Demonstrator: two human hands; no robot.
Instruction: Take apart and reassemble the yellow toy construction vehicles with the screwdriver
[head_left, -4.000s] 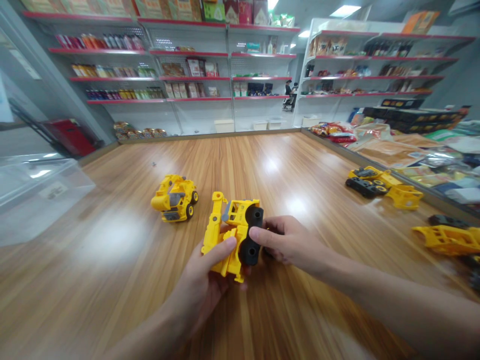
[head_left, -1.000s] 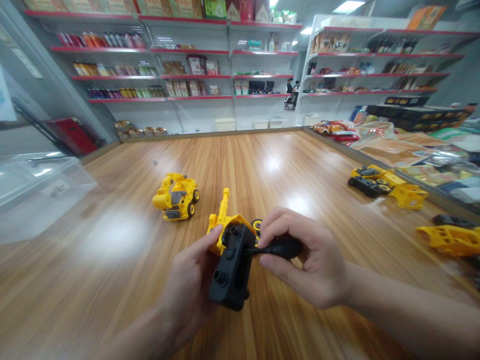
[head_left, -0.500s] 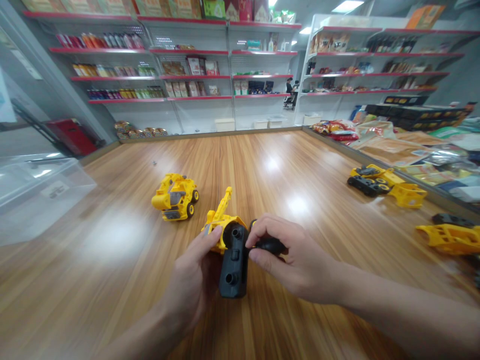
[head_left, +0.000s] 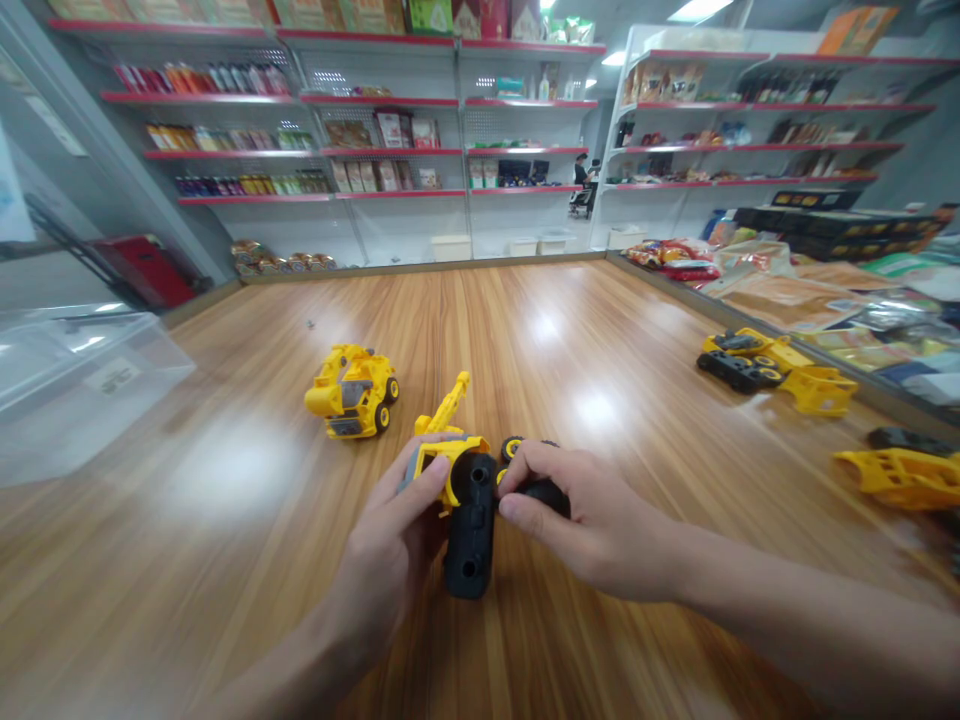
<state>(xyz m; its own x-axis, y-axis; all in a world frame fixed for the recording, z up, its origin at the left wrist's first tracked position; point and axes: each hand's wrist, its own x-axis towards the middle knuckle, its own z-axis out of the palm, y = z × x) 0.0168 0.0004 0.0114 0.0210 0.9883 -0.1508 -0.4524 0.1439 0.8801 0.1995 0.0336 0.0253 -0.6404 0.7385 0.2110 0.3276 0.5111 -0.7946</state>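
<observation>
The yellow toy excavator (head_left: 448, 462) sat low over the wooden table (head_left: 247, 520), at the centre of the view, turned so its black chassis (head_left: 470, 535) faced the camera and its boom pointed toward twelve o'clock. The left hand (head_left: 386, 555) was curled round it from seven o'clock, thumb pressed on the yellow body. The right hand (head_left: 589, 525) came in from four o'clock, fingers closed on a black tool handle (head_left: 546, 493) – its tip was hidden against the chassis. A yellow toy mixer truck (head_left: 351, 392) stood at ten o'clock, apart. Loose toy truck parts (head_left: 750, 363) lay at two o'clock – more were cut off by the right edge. A clear plastic box (head_left: 71, 385) lay at nine o'clock.
</observation>
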